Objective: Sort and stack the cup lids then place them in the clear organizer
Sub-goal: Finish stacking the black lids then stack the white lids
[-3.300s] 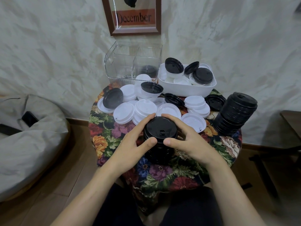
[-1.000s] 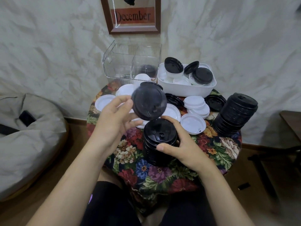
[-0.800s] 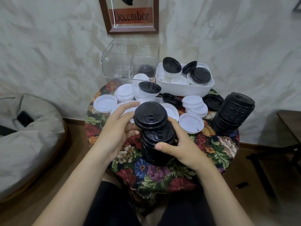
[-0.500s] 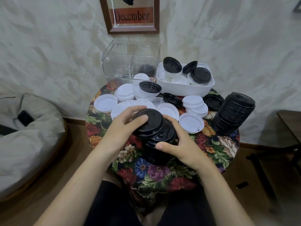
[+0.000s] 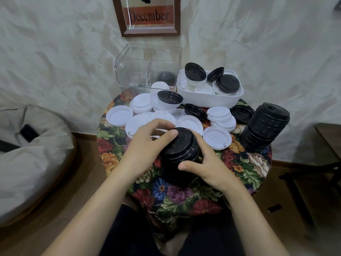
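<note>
I hold a short black stack of lids in the middle of the frame. The lids are round, smooth plastic with ridged rims, and the stack tips a little to the left. My left hand curls over the top lid, with the thumb on its top edge. My right hand wraps round the side of the stack, with the thumb at the front. My fingers hide the back of the stack, and I cannot see how its bottom sits on the tabletop. The tabletop is round, with a bumpy flower cloth over it.

Just behind my hands lie many flat white lids, packed close, some on top of each other. A tall black stack stands near the right edge of the tabletop and looks tilted. Bare cloth shows in front of my hands, down to the near edge.

The clear organizer sits at the back of the tabletop, in the upper middle, by the wall. It is a see-through box with ribbed walls and a divider. Something dark and round shows in its right part, but it is blurry through the plastic. Just right of it is a smooth white bin with round corners, holding black and white lids mixed up.

A soft grey beanbag at the left and a framed picture at the top are both cut off.
</note>
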Demonstrator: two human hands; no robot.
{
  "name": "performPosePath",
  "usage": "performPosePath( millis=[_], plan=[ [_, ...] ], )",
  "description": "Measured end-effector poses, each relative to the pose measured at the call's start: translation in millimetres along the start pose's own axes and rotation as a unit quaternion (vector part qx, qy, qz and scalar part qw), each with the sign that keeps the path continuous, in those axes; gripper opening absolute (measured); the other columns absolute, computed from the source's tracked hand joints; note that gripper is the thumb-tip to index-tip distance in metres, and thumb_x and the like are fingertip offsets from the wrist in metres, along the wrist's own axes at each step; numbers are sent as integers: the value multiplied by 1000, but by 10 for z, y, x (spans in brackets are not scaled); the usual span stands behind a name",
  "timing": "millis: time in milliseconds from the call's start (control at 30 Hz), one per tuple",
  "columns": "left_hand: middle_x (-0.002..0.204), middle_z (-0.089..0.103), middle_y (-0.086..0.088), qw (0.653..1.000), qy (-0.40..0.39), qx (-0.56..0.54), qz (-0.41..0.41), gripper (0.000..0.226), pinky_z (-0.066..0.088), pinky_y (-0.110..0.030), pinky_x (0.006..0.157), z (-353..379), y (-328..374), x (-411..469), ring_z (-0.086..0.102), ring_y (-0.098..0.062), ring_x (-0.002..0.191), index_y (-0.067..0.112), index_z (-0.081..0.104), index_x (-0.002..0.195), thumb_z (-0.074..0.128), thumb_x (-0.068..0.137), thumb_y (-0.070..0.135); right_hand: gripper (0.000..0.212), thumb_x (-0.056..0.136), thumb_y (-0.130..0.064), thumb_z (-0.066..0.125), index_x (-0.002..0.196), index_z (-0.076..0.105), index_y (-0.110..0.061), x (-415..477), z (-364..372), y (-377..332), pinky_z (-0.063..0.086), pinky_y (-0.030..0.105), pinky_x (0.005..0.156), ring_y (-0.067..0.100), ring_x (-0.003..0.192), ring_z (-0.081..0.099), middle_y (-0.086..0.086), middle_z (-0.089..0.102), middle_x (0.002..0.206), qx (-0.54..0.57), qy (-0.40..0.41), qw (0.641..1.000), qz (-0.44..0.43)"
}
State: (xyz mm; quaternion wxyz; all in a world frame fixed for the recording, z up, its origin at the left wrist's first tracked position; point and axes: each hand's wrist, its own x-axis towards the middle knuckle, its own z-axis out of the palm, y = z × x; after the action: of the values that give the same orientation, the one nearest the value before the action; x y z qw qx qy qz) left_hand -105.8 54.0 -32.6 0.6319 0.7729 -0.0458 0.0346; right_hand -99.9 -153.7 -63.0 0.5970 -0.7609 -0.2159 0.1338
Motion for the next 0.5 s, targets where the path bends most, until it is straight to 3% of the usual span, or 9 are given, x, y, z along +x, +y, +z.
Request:
performPosePath(
  millis=[100, 200, 267, 367, 500],
  plan=[
    [118, 68, 22, 998, -54, 26, 10, 38, 51, -22, 92, -41, -14, -68, 65, -3, 114, 44, 68, 117, 72, 82, 58, 100, 71, -60, 87, 155, 38, -36, -12, 11, -4, 44, 19, 108, 2, 136, 53, -21, 57, 145, 11, 1, 1000, 3],
    [129, 56, 27, 994, -90, 60, 25, 54, 43, -6, 89, -27, -19, -119, 54, 7, 123, 41, 61, 130, 76, 80, 54, 112, 67, -62, 88, 159, 30, -36, -7, 14, 18, 42, 17, 110, -3, 138, 50, -30, 55, 144, 17, -1, 1000, 6],
    [131, 55, 28, 992, -91, 71, 41, 56, 43, -9, 93, -2, -11, -112, 53, 7, 126, 39, 61, 133, 77, 80, 52, 122, 64, -61, 91, 162, 20, -43, -7, 5, 42, 40, 20, 114, -8, 139, 47, -36, 51, 145, 26, 1, 1000, 14],
    [131, 59, 28, 993, -84, 70, 46, 57, 43, -19, 98, 8, -13, -89, 54, 6, 128, 43, 60, 130, 79, 78, 50, 127, 59, -69, 90, 160, 14, -56, -17, -3, 42, 35, 28, 119, -7, 143, 42, -30, 44, 155, 24, -2, 1000, 13],
    [128, 62, 25, 993, -98, 61, 40, 56, 46, -24, 99, -17, -54, -81, 57, 0, 126, 41, 61, 127, 77, 75, 54, 116, 61, -75, 85, 158, 28, -45, -18, -21, 16, 37, 38, 121, 1, 142, 47, -28, 51, 148, 12, -4, 1000, 5]
  ],
)
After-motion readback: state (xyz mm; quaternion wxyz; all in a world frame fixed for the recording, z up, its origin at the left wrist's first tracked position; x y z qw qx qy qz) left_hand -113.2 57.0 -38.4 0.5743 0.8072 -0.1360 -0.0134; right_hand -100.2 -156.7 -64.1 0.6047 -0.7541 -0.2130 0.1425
